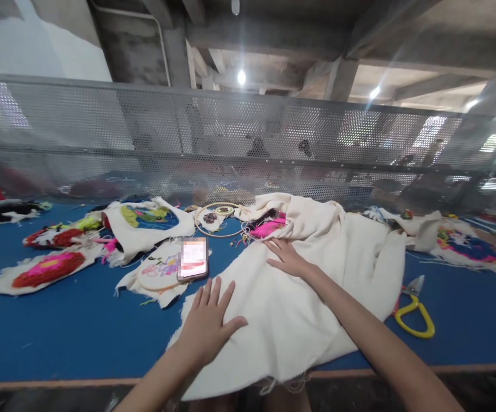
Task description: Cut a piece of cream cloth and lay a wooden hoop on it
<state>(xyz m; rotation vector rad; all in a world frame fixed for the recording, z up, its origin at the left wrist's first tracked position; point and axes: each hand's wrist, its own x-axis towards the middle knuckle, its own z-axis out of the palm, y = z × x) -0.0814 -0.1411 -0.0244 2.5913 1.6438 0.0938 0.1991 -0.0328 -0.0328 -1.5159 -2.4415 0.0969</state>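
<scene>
A large piece of cream cloth (274,320) covers the middle of the blue table and hangs over its front edge, where the border is frayed. On the cloth's left part lies my left hand (209,320), flat with its fingers spread. Farther back, my right hand (288,257) rests on the same cloth with fingers stretched out, close to a bright pink piece (269,226) that shows at a fold. Neither hand grips anything. Just beyond my left fingertips is a phone (194,260) with a lit screen, lying on an embroidered cloth (160,272).
Yellow-handled scissors (415,320) lie right of the cloth, partly under it. A wooden embroidery hoop (219,234) sits behind the phone. Embroidered pieces lie at left, including a red-and-pink one (50,269), and at right a multicoloured one (467,243). A perforated metal screen (239,126) stands behind the table.
</scene>
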